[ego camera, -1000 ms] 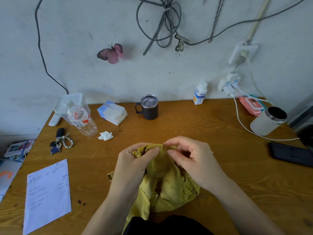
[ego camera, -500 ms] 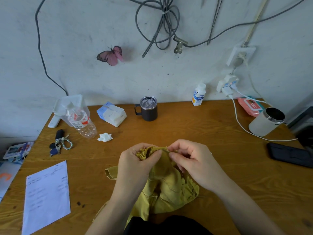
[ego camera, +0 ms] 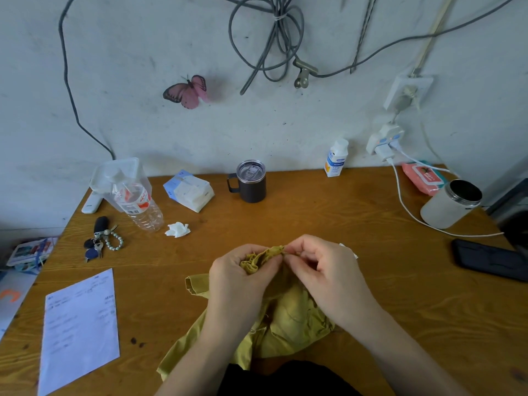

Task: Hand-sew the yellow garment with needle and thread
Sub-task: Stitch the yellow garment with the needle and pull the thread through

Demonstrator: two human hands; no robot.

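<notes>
We take this for a lived-in room at home. A worn wooden table (ego camera: pixel 314 212) stands against a rough whitewashed wall (ego camera: pixel 143 124). On the wall are a pink paper butterfly (ego camera: pixel 187 91), a tied bundle of grey cables (ego camera: pixel 274 38) and a white wall socket (ego camera: pixel 407 91). On the tabletop we see personal odds and ends: a dark lidded mug (ego camera: pixel 251 181), a clear plastic water bottle (ego camera: pixel 138 202), a bunch of keys with a bead loop (ego camera: pixel 100 242), a blue-and-white tissue pack (ego camera: pixel 188 190), a pink pack of wet wipes (ego camera: pixel 423 178) and a black phone (ego camera: pixel 488 258).

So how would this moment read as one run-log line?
step: hand-sewing | left hand: grips bunched yellow garment | right hand: pinches its top edge | needle: not visible
</notes>
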